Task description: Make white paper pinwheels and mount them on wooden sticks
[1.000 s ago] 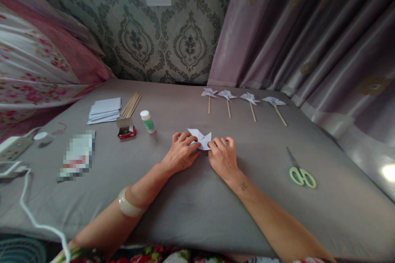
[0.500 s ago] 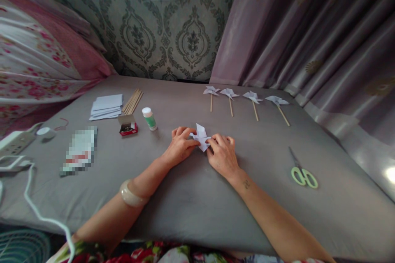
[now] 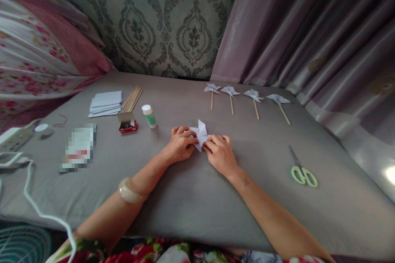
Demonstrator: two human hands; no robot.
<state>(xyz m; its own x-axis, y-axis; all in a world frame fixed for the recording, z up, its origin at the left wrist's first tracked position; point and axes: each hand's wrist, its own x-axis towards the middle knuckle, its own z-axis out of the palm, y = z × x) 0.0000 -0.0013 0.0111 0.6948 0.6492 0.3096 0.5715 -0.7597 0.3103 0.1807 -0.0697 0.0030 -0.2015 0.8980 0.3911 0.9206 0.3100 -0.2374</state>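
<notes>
1. White paper, smooth and matt, forms the pinwheel (image 3: 201,130), held at or just above the middle of the grey cloth (image 3: 185,205); its pointed blades spread from a folded centre, one tip aimed away from the person, and fingers cover part of it.
2. The left hand (image 3: 180,144) is curled, gripping the pinwheel's left side between bent fingers and thumb.
3. The right hand (image 3: 219,152) is curled too, its fingertips pinching the right side.
4. Four more pinwheels (image 3: 253,95), also white paper, lie in a row beyond the right hand, each on one slim wooden stick.
5. One stack of white paper (image 3: 105,104) lies far left, its sheets unevenly layered and too close to count.
6. Beside it rests one bundle of straight, pale wooden sticks (image 3: 132,98), overlapping, number unclear.
7. One small red box (image 3: 128,127) stands with its flap up, small dark pieces inside.
8. One white-capped, green-labelled cylindrical bottle (image 3: 149,116) stands upright near it.
9. One pair of scissors (image 3: 299,167), metal blades and pale green loop handles, lies well right of the hands.
</notes>
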